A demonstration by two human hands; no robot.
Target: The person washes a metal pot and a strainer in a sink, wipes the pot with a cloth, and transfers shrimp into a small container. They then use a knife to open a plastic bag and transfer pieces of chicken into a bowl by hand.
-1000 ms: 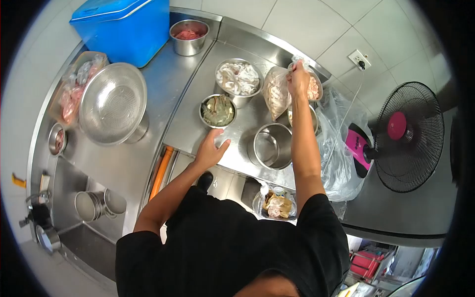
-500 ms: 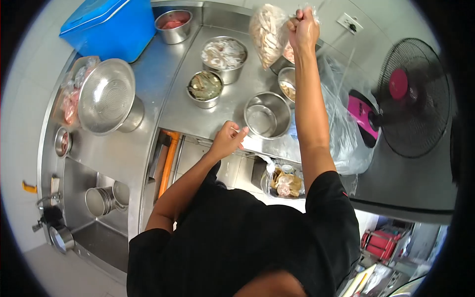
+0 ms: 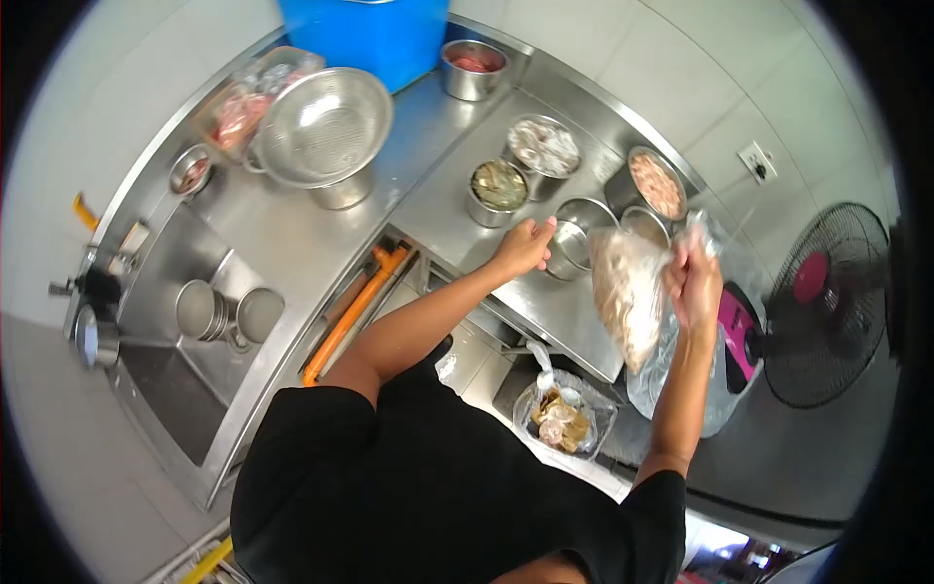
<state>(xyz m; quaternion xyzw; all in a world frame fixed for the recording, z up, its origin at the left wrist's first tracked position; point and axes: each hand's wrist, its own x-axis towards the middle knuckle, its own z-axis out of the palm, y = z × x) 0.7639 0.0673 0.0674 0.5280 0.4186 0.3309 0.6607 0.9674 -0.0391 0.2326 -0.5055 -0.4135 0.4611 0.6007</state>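
Observation:
My left hand is closed at the near left rim of an empty steel pot, its thumb at the edge. My right hand grips the gathered neck of a clear plastic bag full of pale pieces. The bag hangs to the left of that hand, just right of the pot, over the counter's front edge. Behind the bag, a steel bowl is partly hidden. Farther back stands a pot of pinkish pieces. Left of the empty pot are a pot of greyish shellfish and a pot of whitish food.
A large colander rests on a pot at the left, near a sink with steel pots. A blue cooler stands at the back. On the right are a fan and plastic bags. Below the counter sits a lined bin.
The view has turned, shifting the counter. My right hand has brought the bag down and nearer, to the pot's right. My left hand has moved from beside the pot onto its rim and closed.

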